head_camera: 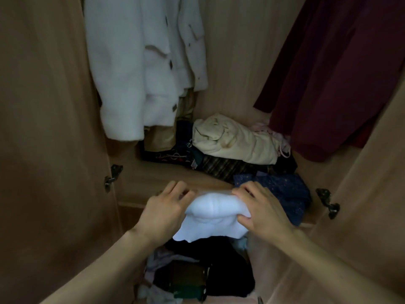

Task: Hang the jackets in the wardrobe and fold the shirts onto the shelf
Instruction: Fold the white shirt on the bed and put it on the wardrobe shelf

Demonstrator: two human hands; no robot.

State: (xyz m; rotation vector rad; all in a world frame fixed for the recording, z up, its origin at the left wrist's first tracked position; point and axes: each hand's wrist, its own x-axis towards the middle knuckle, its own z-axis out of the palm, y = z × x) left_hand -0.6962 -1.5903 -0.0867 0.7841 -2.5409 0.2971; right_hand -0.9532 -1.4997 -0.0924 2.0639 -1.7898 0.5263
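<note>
Together, the left hand (163,210) and right hand (262,208) grip the folded white shirt (210,218), its long axis running 9-to-3, with bare shelf (153,178) at 12 o'clock.

We see our two forearms bare from the near edge of the scene up to the wrists, with no sleeve, cuff, watch or bracelet on them. Our left hand (163,212) and right hand (263,210) wear no gloves or rings; the nails look short and unpainted.
</note>
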